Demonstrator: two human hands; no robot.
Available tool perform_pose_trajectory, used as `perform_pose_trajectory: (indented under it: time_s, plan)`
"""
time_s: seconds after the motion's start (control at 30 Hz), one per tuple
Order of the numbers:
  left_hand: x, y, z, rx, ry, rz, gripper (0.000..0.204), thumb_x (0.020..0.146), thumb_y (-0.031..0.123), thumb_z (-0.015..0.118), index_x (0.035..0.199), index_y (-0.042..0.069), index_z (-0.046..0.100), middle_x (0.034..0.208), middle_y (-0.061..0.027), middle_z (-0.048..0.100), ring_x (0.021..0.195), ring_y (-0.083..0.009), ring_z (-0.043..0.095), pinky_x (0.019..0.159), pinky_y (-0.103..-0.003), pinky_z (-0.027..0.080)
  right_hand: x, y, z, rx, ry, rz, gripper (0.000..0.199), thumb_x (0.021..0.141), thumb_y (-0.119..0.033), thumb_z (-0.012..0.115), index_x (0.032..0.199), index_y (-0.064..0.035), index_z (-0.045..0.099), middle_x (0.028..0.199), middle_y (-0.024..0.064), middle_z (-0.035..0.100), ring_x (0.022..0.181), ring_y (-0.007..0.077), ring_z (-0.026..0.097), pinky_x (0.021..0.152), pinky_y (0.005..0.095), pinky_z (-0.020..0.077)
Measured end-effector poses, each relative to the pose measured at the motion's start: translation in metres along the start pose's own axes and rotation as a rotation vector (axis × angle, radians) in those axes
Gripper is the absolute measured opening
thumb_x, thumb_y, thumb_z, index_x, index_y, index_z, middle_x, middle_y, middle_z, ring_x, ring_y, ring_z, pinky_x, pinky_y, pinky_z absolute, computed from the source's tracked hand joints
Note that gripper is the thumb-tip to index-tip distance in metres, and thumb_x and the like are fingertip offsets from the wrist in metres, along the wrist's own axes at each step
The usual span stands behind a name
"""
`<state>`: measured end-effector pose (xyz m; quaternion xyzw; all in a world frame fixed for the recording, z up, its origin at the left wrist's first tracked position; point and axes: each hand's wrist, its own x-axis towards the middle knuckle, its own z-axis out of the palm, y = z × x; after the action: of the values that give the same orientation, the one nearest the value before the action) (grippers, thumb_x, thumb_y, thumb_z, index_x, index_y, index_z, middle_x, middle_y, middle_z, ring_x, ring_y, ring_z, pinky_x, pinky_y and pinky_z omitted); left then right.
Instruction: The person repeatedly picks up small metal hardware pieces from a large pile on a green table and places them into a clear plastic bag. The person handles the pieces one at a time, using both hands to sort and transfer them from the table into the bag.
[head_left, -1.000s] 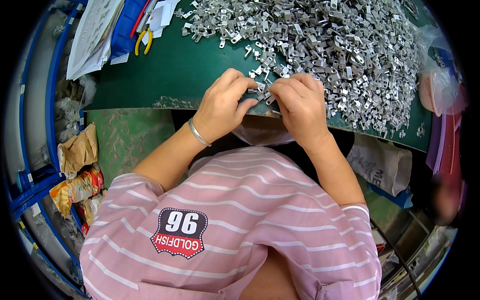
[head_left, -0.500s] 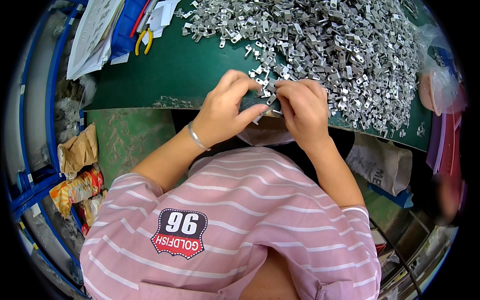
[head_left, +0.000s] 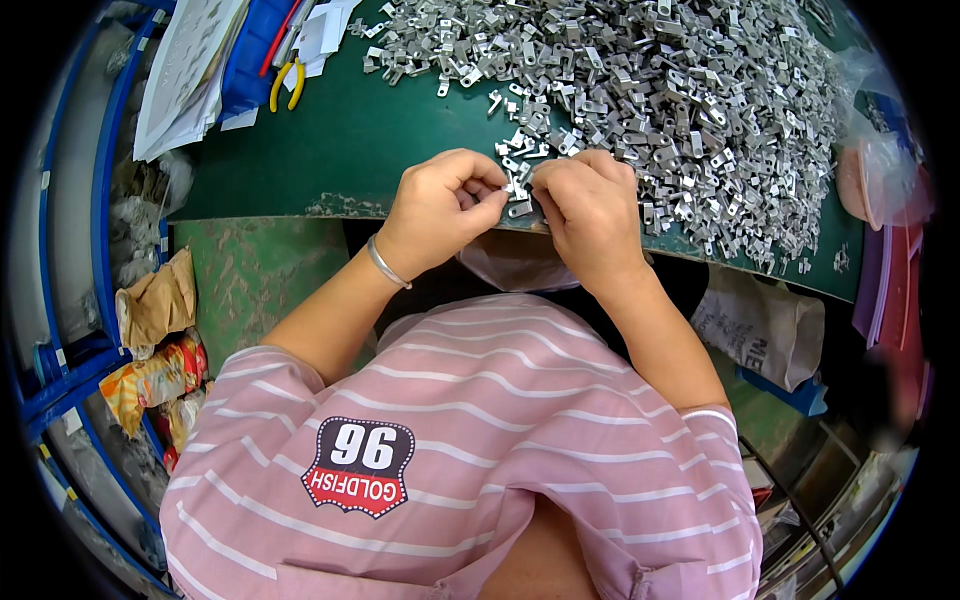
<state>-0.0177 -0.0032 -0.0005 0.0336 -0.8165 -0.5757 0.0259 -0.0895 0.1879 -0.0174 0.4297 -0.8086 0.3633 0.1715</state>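
Small silvery metal brackets (head_left: 690, 110), bent and pierced with holes, lie in a wide heap over the green table (head_left: 330, 160). My left hand (head_left: 440, 205), with a bangle on its wrist, is at the table's front edge. Its thumb and fingertips pinch a small metal bracket (head_left: 509, 186). Just to the right, my right hand (head_left: 592, 212) is closed, thumb against fingers; whatever it pinches is hidden. A few loose brackets (head_left: 520, 209) lie in the narrow gap between both hands, next to the fingertips.
At the far left stand a blue bin (head_left: 250, 70), yellow-handled pliers (head_left: 288, 85) and papers (head_left: 190, 75). A blue shelf rack (head_left: 108, 180) runs down the left side. A pinkish container (head_left: 862, 180) with clear plastic is at the right. Below the table hangs a whitish bag (head_left: 765, 325).
My left thumb and fingers, spread apart before, have come together at a bracket. My right hand has shifted slightly left, narrowing the gap.
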Motion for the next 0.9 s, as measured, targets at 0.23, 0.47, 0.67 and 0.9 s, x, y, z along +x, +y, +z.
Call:
perform_pose_trajectory:
  time_s: [0.23,0.47,0.67,0.9]
  plan:
    - [-0.008,-0.007,-0.015,-0.433,-0.267,-0.183,0.014,0.091,-0.004,0.068,0.105,-0.004,0.069,0.100,-0.0073,0.068,0.080,-0.0097,0.066,0.070,-0.023,0.056,-0.012,0.000,-0.029,0.173,0.056,0.079,0.021,0.078,0.001,0.074,0.096,-0.0078,0.067,0.096,0.0071,0.070,0.089,0.0278,0.066,0.077,0.0398,0.0462]
    - [-0.002,0.000,0.012,0.447,-0.055,0.455,0.023,0.080,-0.001,0.075,0.102,0.005,0.071,0.104,-0.0075,0.063,0.084,-0.0116,0.064,0.069,-0.027,0.053,-0.036,-0.005,-0.032,0.175,-0.181,-0.016,0.026,0.078,-0.007,0.080,0.101,-0.0056,0.069,0.102,0.0075,0.066,0.085,0.0294,0.062,0.074,0.0391,0.0486]
    - [-0.006,0.005,0.013,0.202,-0.126,0.270,0.018,0.082,-0.002,0.075,0.098,0.002,0.068,0.099,-0.0054,0.065,0.075,-0.0106,0.065,0.067,-0.025,0.055,-0.042,-0.004,-0.034,0.173,-0.080,0.121,0.024,0.079,-0.006,0.079,0.101,-0.0044,0.070,0.096,0.0091,0.065,0.083,0.0299,0.061,0.071,0.0397,0.0491]
    - [-0.003,0.011,0.013,-0.639,-0.147,-0.450,0.016,0.094,-0.003,0.063,0.109,-0.004,0.067,0.096,-0.0077,0.069,0.081,-0.0118,0.068,0.072,-0.025,0.057,-0.022,0.001,-0.024,0.081,0.001,0.204,0.022,0.081,0.004,0.074,0.102,-0.0027,0.070,0.092,0.0130,0.065,0.082,0.0317,0.064,0.072,0.0389,0.0528]
